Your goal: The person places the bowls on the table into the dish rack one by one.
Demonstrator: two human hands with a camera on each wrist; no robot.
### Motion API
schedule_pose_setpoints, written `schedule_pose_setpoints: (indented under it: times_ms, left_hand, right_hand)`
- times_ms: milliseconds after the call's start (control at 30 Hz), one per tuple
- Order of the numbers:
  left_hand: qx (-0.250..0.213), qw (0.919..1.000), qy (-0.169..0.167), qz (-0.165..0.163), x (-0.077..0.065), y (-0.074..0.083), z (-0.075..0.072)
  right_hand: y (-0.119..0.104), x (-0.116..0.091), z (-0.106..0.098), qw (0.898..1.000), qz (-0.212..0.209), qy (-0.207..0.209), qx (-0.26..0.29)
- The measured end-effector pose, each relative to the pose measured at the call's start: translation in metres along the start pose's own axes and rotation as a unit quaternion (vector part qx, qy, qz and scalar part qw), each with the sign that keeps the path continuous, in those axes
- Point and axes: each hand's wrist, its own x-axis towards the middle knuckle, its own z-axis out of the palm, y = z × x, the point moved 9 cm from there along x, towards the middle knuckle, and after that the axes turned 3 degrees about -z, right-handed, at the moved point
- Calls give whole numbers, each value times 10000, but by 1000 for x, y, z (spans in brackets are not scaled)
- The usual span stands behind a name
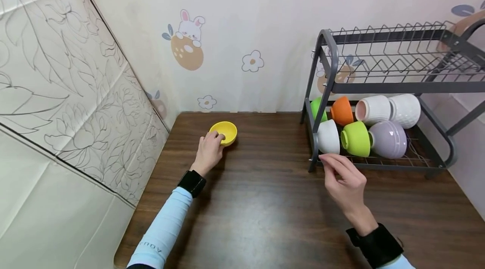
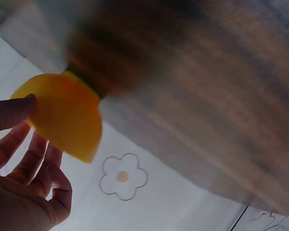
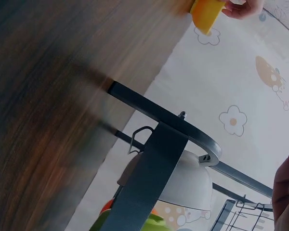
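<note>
A small yellow bowl [image 1: 224,133] stands upright at the back left of the brown table. My left hand [image 1: 209,150] pinches its near rim, the thumb on one side and the fingers on the other, as the left wrist view shows. My right hand [image 1: 346,181] hovers by the front left corner of the dark dish rack [image 1: 315,142], its fingers loosely bent and holding nothing. Its fingertips overlap the lower edge of a white bowl [image 1: 328,137] in the head view. Only part of that hand appears at the edge of the right wrist view.
On the rack's lower shelf lie tipped bowls and cups: a lime green bowl [image 1: 356,139], a lavender bowl [image 1: 388,139], an orange cup [image 1: 342,110], white cups [image 1: 375,109] and a green one [image 1: 317,109]. A wire upper shelf [image 1: 401,56] overhangs them. Patterned walls border the table.
</note>
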Motion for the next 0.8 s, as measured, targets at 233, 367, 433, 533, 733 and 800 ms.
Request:
schedule_pose_setpoints:
  times_ms: [233, 367, 433, 533, 733, 800]
  left_hand:
    - [-24, 10000, 9, 10, -1, -3, 5]
    - [3, 9999, -108, 13, -1, -3, 7]
    - [28, 9999, -158, 34, -2, -2, 7]
    - [83, 9998, -115, 132, -2, -1, 5]
    - [97, 9993, 157, 314, -2, 1, 0]
    - [92, 9991, 221, 348, -3, 1, -1]
  right_hand:
    - [6, -6, 4, 9998, 137, -167, 37]
    - [7, -9, 4, 9995, 214, -238, 30]
    - [7, -9, 4, 9993, 256, -284, 6]
    - [6, -10, 6, 9987, 276, -419, -68]
    - [2, -8, 8, 9971, 374, -641, -164]
    - [1, -8, 8, 9967, 427, -666, -184]
